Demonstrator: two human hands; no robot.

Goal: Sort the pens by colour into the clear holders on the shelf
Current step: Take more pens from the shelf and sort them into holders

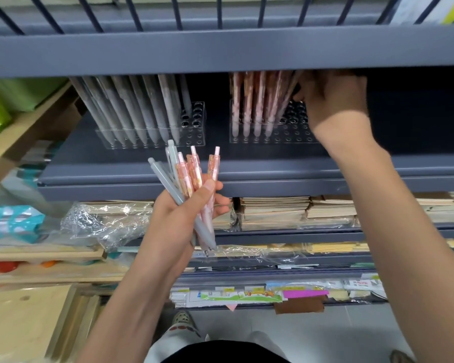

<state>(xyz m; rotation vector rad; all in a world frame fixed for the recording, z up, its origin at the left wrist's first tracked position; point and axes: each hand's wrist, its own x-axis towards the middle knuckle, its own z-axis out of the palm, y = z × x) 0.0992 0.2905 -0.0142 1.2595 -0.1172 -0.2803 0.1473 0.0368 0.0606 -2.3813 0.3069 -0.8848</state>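
My left hand [186, 218] grips a mixed bunch of pens [189, 184] below the shelf edge: grey ones on the left, pink patterned ones on the right, caps pointing up. On the dark shelf stand two clear holders. The left holder [194, 127] carries several grey pens [131, 108]. The right holder [294, 132] carries several pink pens [254, 100]. My right hand [333, 100] reaches under the upper shelf above the right holder, its fingers pinching the top of a pink pen [290, 95] at the row's right end.
The upper shelf's front edge [220, 51] hangs low over the pen tops. Below are shelves with stacked notebooks [273, 213] and plastic-wrapped packs [97, 224]. A wooden rack [37, 255] with coloured goods stands to the left. My shoe [182, 319] shows on the floor.
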